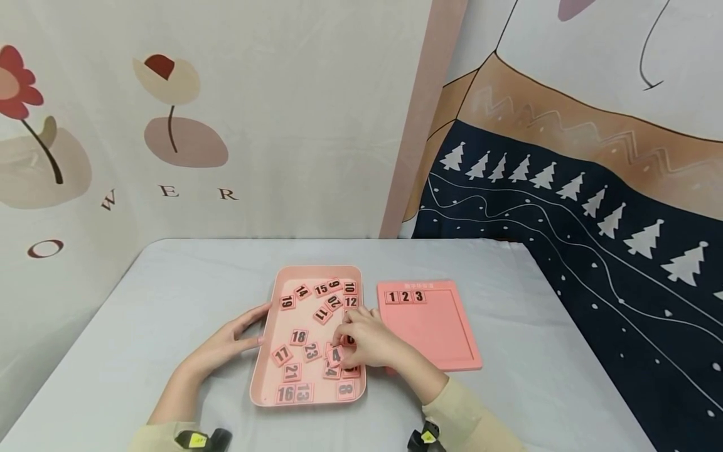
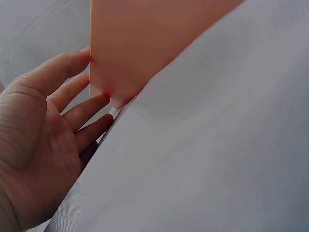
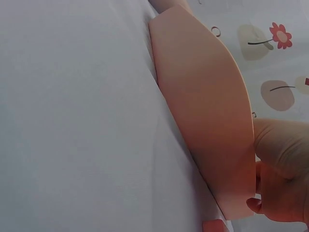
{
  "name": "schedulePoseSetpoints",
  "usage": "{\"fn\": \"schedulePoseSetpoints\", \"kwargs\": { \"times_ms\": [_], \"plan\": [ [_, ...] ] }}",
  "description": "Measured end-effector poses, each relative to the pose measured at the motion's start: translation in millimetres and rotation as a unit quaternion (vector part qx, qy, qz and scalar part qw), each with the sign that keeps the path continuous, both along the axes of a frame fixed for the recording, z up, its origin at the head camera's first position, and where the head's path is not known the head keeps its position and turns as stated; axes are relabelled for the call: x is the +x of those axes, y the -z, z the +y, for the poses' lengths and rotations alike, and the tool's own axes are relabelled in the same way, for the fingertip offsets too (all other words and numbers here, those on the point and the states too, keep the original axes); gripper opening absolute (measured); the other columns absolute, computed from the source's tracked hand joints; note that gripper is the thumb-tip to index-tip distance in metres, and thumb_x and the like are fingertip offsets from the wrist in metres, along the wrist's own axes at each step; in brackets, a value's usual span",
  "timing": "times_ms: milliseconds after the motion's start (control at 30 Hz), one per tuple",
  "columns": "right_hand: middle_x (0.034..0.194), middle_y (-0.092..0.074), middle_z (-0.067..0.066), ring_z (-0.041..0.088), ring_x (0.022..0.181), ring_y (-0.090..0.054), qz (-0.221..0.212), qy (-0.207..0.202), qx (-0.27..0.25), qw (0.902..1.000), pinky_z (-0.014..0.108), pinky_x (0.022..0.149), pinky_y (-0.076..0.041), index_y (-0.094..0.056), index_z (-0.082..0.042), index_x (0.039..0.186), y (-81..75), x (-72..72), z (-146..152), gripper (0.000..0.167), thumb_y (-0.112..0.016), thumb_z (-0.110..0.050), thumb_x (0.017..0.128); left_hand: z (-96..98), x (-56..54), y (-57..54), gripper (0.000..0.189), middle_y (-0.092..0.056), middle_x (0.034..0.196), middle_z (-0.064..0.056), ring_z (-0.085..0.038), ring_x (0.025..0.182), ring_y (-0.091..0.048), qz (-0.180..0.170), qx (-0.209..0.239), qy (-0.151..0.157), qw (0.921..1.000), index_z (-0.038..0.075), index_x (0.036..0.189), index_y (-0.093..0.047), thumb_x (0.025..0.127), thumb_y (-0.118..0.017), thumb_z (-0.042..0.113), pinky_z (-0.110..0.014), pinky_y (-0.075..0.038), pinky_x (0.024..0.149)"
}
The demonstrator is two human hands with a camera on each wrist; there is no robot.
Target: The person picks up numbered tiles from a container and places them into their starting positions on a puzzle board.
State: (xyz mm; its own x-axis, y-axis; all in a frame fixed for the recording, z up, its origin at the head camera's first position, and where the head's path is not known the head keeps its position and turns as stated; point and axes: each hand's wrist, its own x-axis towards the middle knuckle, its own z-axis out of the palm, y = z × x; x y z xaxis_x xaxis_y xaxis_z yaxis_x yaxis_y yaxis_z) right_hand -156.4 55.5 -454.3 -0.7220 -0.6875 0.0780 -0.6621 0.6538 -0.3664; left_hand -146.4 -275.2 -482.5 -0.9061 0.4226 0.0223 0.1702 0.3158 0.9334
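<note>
Closest to my head camera are the pale sleeves (image 1: pixel 474 417), with a dark wrist mount (image 1: pixel 423 437) at each cuff. Beyond them, on the white-covered table (image 1: pixel 198 276), I have the tray (image 1: pixel 319 269), its long axis running away from me, and the board (image 1: pixel 423 333) just beside it on the right.

The right hand (image 1: pixel 367 339) reaches in over the tray's right rim. I read its grip as narrow, thumb and finger pinching tile 4 (image 1: pixel 334 357) in the near right part of the tray, above a partly covered tile (image 1: pixel 331 372). Whether the two touch I cannot tell; my right wrist view shows the tray's outer wall and part of the hand, no tile.

The relation I mind: tile 4 lies at the left of the right hand, while the board lies off to the right. The board's row of 1, 2, 3 (image 1: pixel 405 297) sits at its far left, so beyond tile 4 and rightward, with bare surface next to the 3. Tile 4 looks nearly square, giving me no clear long axis.

The left hand (image 1: pixel 228 339) is farther from the board, fingers loosely spread against the tray's left wall, gripping nothing.
</note>
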Motion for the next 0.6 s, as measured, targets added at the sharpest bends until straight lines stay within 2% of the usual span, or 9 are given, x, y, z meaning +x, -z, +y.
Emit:
{"fn": "schedulePoseSetpoints", "kwargs": {
  "times_ms": [300, 600],
  "plan": [
    [0.094, -0.045, -0.013, 0.009, 0.092, -0.034, 0.022, -0.002, -0.029, 0.9993, 0.029, 0.081, -0.028, -0.072, -0.029, 0.087, -0.2, 1.0, 4, 0.028, -0.085, -0.040, 0.065, 0.3, 0.9, 0.0, 0.064, -0.030, 0.153, -0.014, -0.027, 0.139, -0.021, -0.004, -0.007, -0.006, 1.0000, 0.008, 0.149, -0.034, 0.092, -0.064, 0.015, -0.006, -0.019, 0.098],
    [0.099, -0.045, -0.011, 0.011, 0.094, -0.036, 0.039, 0.012, -0.093, 0.9948, 0.042, 0.092, -0.030, -0.073, -0.025, 0.088, -25.0, 4.6, 27, 0.028, -0.086, -0.038, 0.066, 1.0, 0.6, -0.5, 0.064, -0.030, 0.152, -0.013, -0.036, 0.139, -0.019, -0.004, -0.003, -0.004, 1.0000, 0.009, 0.149, -0.034, 0.092, -0.064, 0.015, -0.006, -0.020, 0.098]
  ]
}}
